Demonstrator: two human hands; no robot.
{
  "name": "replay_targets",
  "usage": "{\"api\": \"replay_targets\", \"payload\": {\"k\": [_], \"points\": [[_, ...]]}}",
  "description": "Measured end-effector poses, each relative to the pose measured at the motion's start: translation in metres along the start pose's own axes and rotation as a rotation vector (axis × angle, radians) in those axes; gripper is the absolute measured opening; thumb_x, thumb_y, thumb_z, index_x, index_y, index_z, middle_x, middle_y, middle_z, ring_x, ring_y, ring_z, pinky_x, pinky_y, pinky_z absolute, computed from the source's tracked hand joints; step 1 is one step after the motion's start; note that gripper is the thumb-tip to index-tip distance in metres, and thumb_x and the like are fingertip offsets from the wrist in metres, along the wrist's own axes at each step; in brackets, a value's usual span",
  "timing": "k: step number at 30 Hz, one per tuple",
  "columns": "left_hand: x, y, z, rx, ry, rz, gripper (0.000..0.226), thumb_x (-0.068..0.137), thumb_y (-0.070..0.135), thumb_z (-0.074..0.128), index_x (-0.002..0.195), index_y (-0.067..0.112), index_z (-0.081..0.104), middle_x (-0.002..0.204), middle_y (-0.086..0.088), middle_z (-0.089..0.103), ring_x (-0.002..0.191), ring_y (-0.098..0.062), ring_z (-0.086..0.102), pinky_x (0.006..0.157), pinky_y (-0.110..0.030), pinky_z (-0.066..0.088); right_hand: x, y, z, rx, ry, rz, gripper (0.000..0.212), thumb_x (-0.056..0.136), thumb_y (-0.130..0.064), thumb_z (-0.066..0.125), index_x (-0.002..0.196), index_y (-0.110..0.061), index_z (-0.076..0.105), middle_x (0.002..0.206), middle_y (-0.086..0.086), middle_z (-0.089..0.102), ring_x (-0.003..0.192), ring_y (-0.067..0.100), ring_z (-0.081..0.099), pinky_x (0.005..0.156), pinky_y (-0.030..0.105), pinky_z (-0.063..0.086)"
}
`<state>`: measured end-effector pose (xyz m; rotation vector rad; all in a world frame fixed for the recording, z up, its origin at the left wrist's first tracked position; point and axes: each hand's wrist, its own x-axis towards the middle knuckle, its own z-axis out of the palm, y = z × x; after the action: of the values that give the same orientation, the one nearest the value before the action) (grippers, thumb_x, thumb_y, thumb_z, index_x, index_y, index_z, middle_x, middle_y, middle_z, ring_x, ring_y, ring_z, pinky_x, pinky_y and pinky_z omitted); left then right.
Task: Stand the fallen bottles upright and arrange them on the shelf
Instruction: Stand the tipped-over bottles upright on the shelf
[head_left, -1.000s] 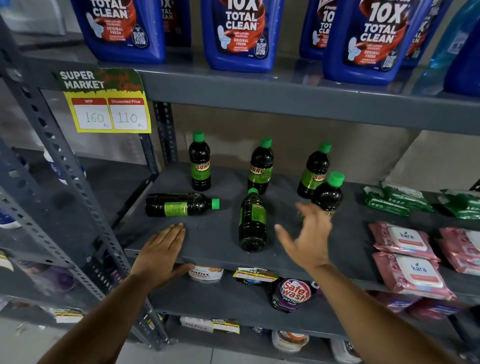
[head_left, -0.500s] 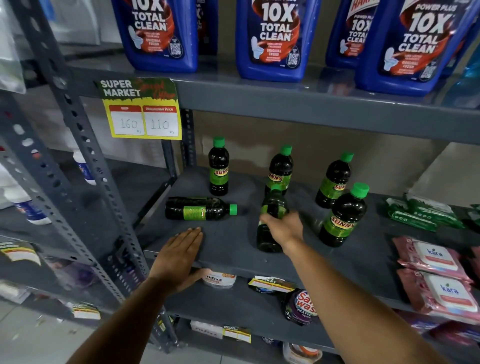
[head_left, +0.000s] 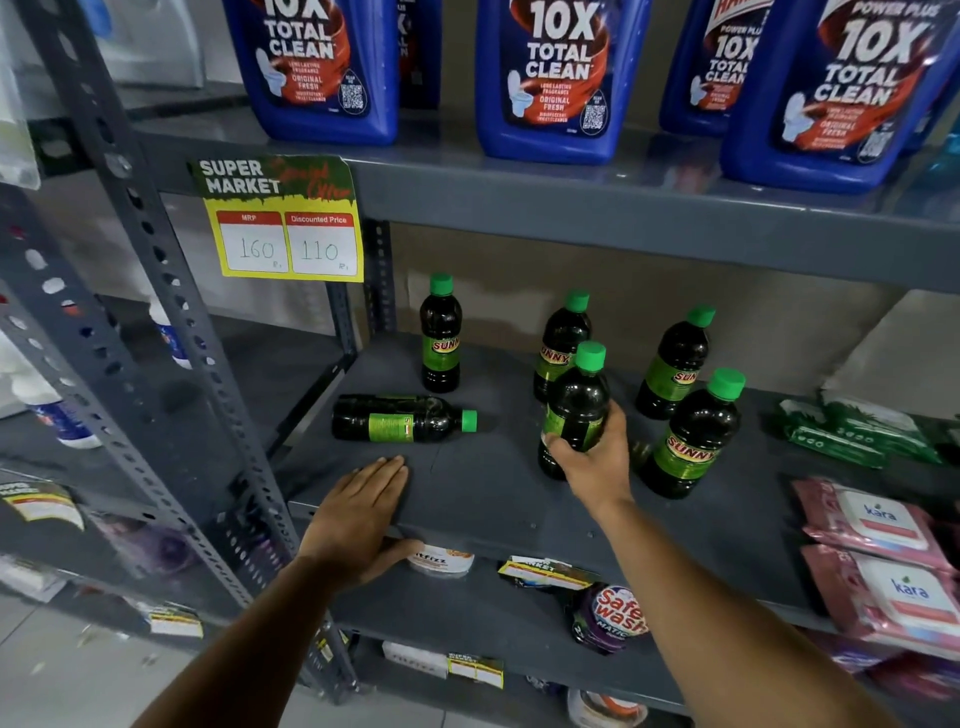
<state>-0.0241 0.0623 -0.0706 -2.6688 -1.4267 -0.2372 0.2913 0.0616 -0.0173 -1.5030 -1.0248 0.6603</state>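
Observation:
Dark bottles with green caps and green SUNNY labels are on the grey middle shelf (head_left: 483, 499). My right hand (head_left: 592, 457) grips the lower body of one bottle (head_left: 576, 400), which now stands nearly upright in the shelf's middle. One fallen bottle (head_left: 400, 420) lies on its side at the left, cap pointing right. My left hand (head_left: 358, 512) rests flat and open on the shelf's front edge, just in front of that bottle. Upright bottles stand at the back left (head_left: 440, 335), behind the held one (head_left: 558, 338), at the back right (head_left: 675, 364) and front right (head_left: 693, 436).
Large blue cleaner jugs (head_left: 556, 78) line the shelf above, which carries a yellow price tag (head_left: 283, 228). Pink wipe packs (head_left: 878, 545) and green packs (head_left: 857, 431) fill the shelf's right side. A perforated grey upright (head_left: 156, 291) stands at left. Packets lie on the lower shelf.
My right hand reached to the bottle lying in the middle, closed on it and tipped it up to standing. My left hand stayed flat on the shelf edge.

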Motion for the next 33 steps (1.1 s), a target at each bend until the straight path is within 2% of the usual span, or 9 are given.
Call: {"api": "replay_targets", "payload": {"k": [5, 8, 12, 16, 20, 24, 27, 30, 33], "points": [[-0.001, 0.001, -0.001, 0.026, -0.002, 0.000, 0.095, 0.081, 0.076, 0.040, 0.145, 0.006, 0.034, 0.151, -0.012, 0.038, 0.137, -0.027, 0.036, 0.110, -0.043, 0.026, -0.010, -0.005, -0.001, -0.296, 0.058, -0.095, 0.096, 0.054, -0.043, 0.090, 0.133, -0.019, 0.042, 0.123, 0.001, 0.044, 0.108, 0.001, 0.033, 0.097, 0.026, 0.033], [-0.001, 0.001, 0.000, 0.024, -0.004, -0.006, 0.095, 0.082, 0.076, 0.040, 0.147, 0.007, 0.031, 0.152, -0.011, 0.035, 0.139, -0.027, 0.033, 0.111, -0.043, 0.025, -0.012, -0.007, 0.006, -0.317, 0.194, -0.085, 0.094, 0.053, -0.038, 0.092, 0.129, -0.011, 0.044, 0.121, 0.006, 0.048, 0.116, 0.017, 0.041, 0.093, 0.026, 0.035], [0.000, 0.001, -0.001, 0.029, -0.008, -0.010, 0.095, 0.082, 0.076, 0.039, 0.147, 0.007, 0.030, 0.153, -0.011, 0.034, 0.139, -0.027, 0.032, 0.112, -0.043, 0.023, -0.012, -0.010, 0.011, -0.255, 0.176, -0.079, 0.061, 0.060, -0.016, 0.082, 0.108, -0.016, 0.045, 0.098, -0.006, 0.053, 0.091, 0.009, 0.056, 0.082, 0.033, 0.049], [0.000, 0.002, -0.002, 0.013, -0.005, -0.016, 0.096, 0.081, 0.076, 0.040, 0.147, 0.007, 0.029, 0.154, -0.011, 0.033, 0.140, -0.027, 0.030, 0.113, -0.043, 0.021, -0.010, -0.009, 0.017, -0.336, 0.217, -0.058, 0.088, 0.053, -0.041, 0.088, 0.122, -0.007, 0.045, 0.115, 0.005, 0.052, 0.110, 0.024, 0.048, 0.094, 0.039, 0.046], [0.000, 0.002, -0.002, 0.012, -0.005, -0.022, 0.096, 0.082, 0.076, 0.038, 0.149, 0.008, 0.025, 0.155, -0.010, 0.029, 0.142, -0.025, 0.026, 0.114, -0.042, 0.018, -0.007, -0.011, 0.015, -0.266, 0.087, -0.012, 0.077, 0.059, -0.021, 0.082, 0.124, -0.015, 0.040, 0.110, 0.004, 0.057, 0.103, 0.024, 0.060, 0.081, 0.036, 0.052], [0.001, 0.002, -0.003, -0.006, -0.016, -0.025, 0.097, 0.081, 0.076, 0.040, 0.149, 0.008, 0.026, 0.156, -0.009, 0.028, 0.143, -0.025, 0.025, 0.115, -0.041, 0.018, -0.006, -0.010, 0.015, -0.299, 0.158, -0.018, 0.082, 0.054, -0.039, 0.088, 0.118, -0.014, 0.044, 0.112, 0.001, 0.053, 0.109, 0.019, 0.054, 0.087, 0.035, 0.049], [0.001, 0.002, -0.002, -0.029, -0.019, -0.030, 0.097, 0.080, 0.076, 0.041, 0.148, 0.008, 0.029, 0.155, -0.010, 0.031, 0.142, -0.025, 0.027, 0.114, -0.043, 0.023, -0.006, -0.012, 0.015, -0.219, 0.090, 0.046, 0.077, 0.058, -0.016, 0.084, 0.121, -0.017, 0.040, 0.105, 0.000, 0.056, 0.101, 0.023, 0.062, 0.075, 0.031, 0.049], [0.001, 0.002, -0.003, -0.033, -0.033, -0.029, 0.097, 0.079, 0.076, 0.042, 0.147, 0.008, 0.030, 0.154, -0.010, 0.033, 0.141, -0.025, 0.029, 0.114, -0.043, 0.023, -0.007, -0.011, 0.017, -0.220, 0.113, 0.011, 0.086, 0.051, -0.030, 0.086, 0.123, -0.022, 0.040, 0.112, 0.000, 0.058, 0.106, 0.021, 0.060, 0.087, 0.038, 0.053], [0.001, 0.003, -0.004, -0.032, -0.051, -0.032, 0.096, 0.080, 0.076, 0.041, 0.147, 0.008, 0.030, 0.154, -0.010, 0.033, 0.141, -0.025, 0.029, 0.114, -0.043, 0.022, -0.011, -0.009, 0.016, -0.305, 0.150, 0.012, 0.095, 0.049, -0.042, 0.091, 0.126, -0.016, 0.043, 0.119, 0.003, 0.055, 0.116, 0.022, 0.054, 0.096, 0.041, 0.049]]}}
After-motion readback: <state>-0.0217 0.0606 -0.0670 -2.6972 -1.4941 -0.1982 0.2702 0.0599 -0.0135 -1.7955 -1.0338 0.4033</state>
